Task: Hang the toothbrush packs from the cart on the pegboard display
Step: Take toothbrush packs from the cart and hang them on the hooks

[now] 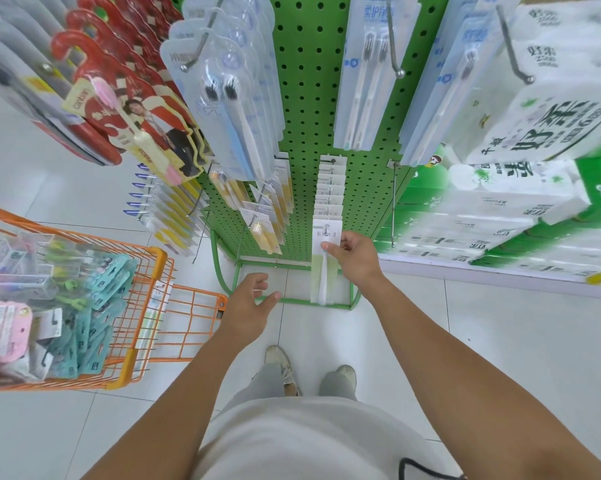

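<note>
A white and pale green toothbrush pack (pixel 324 271) hangs at the front of a low peg on the green pegboard display (pixel 309 98), with several like packs (pixel 330 188) behind it. My right hand (pixel 356 258) pinches the top of that front pack by its hang hole. My left hand (pixel 250 304) hovers below and to the left, fingers relaxed and holding nothing. The orange cart (pixel 146 306) stands at the left, filled with teal, pink and clear packs (pixel 84 306).
Upper pegs carry blue-white toothbrush packs (pixel 229 98) and red packs (pixel 119 81). Yellow packs (pixel 267 216) hang on low pegs to the left. Stacked tissue-roll packages (pixel 499 209) fill the right. My feet (pixel 309 372) stand on white floor tiles.
</note>
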A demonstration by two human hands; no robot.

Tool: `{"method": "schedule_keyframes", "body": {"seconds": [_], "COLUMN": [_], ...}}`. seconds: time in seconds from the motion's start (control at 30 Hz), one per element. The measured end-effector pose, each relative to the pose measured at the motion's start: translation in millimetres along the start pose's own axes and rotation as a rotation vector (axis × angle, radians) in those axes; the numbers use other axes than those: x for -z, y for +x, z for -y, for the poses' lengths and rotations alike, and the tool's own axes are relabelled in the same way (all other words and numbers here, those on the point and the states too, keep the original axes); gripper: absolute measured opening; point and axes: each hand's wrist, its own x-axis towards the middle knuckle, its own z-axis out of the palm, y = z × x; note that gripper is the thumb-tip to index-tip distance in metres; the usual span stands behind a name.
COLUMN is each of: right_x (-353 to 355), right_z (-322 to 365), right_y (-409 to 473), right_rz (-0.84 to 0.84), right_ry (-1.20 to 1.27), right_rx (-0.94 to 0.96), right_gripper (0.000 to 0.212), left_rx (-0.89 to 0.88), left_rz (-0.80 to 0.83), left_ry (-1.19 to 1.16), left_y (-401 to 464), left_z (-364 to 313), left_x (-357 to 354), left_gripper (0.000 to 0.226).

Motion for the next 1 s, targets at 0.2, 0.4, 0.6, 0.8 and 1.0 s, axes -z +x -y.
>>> {"method": "schedule_keyframes", "body": {"seconds": [0.2, 0.4, 0.6, 0.8, 1.0], "right_x": [0, 0, -9, -105, -261], "right_z": [9, -8, -20, 11, 56], "right_y": [9, 2, -32, -99, -115], "right_rz": [-0.038, -0.046, -0.287, 0.301, 0.664], "right_ry": [0.024, 0.039, 0.203, 0.048, -0.317], "right_rx": [-0.020, -0.060, -0.307, -0.352, 0.091], "right_gripper": [0.031, 0.044, 0.054, 0.013, 0.010], "left_rx": [0.018, 0.062, 0.200, 0.403, 0.493], "left_rz": [-0.057, -0.081, -0.157, -0.422, -0.478], "left_ry": [-0.069, -0.063, -0.110, -0.196, -0.148], "left_y": [-6, -29, -52, -48, -51], "left_z": [7, 16, 44, 88, 164], "left_x": [6, 4, 28, 100, 191], "left_gripper": [0.034, 0.037, 0.036, 0.024, 0.027]}}
